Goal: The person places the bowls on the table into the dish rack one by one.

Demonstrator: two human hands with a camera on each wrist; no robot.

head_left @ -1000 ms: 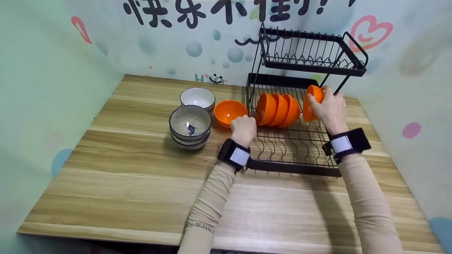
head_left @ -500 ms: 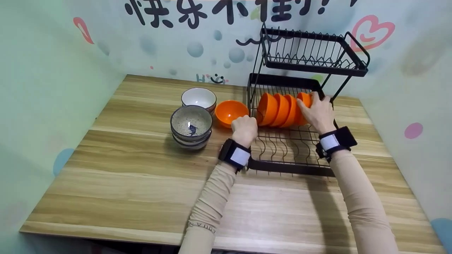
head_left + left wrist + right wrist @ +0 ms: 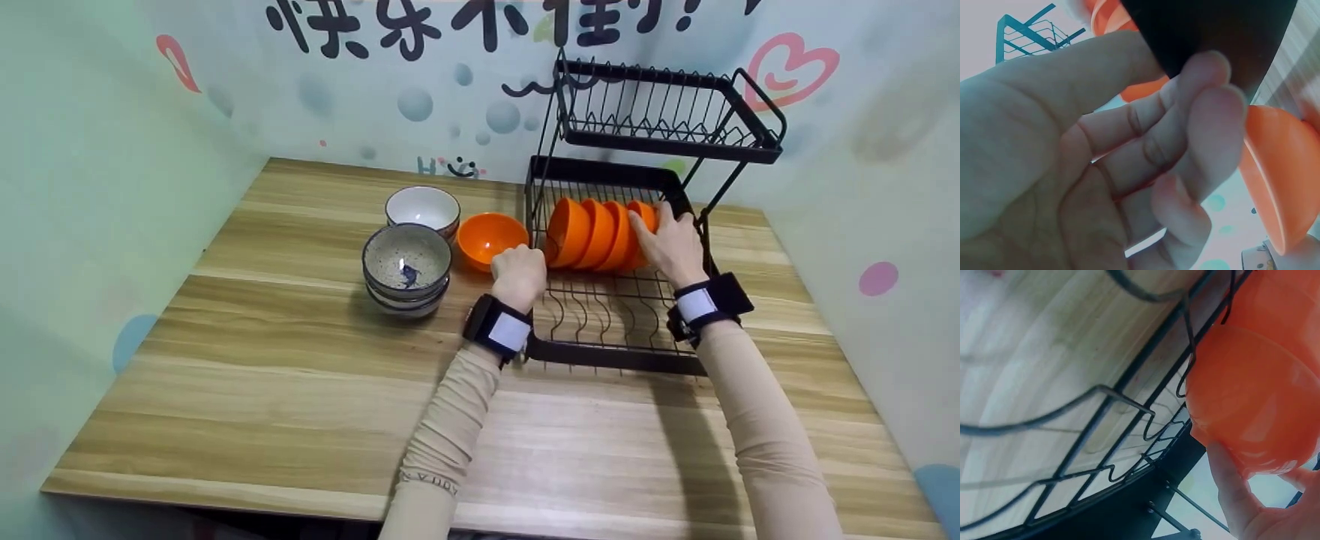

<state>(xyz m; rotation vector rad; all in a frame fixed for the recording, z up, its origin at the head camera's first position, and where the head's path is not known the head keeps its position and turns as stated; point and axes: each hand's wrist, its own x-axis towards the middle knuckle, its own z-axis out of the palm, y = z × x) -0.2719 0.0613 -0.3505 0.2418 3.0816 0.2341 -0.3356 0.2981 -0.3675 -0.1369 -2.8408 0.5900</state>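
My right hand (image 3: pixel 673 247) holds the rightmost orange bowl (image 3: pixel 645 217), thumb and fingers spread over its rim and outer side. That bowl stands tilted on edge in the lower tier of a black wire dish rack (image 3: pixel 619 357), against several more orange bowls (image 3: pixel 571 234) in a row. In the right wrist view fingers (image 3: pixel 1230 481) press against the rounded orange bowl (image 3: pixel 1252 399), close above the wires. My left hand (image 3: pixel 519 271) grips the rack's left side; in the left wrist view its fingers curl around the black rim (image 3: pixel 1213 34).
Another orange bowl (image 3: pixel 489 238) sits upright on the wooden table (image 3: pixel 262 405), just left of the rack. Beside it stand stacked speckled grey bowls (image 3: pixel 405 262) and a white-lined bowl (image 3: pixel 422 208) behind them. The rack's upper tier (image 3: pixel 667 142) overhangs the back, near the wall.
My right hand has brought the orange bowl leftward and down, from the rack's right side to against the row of bowls. The left hand has stayed on the rack.
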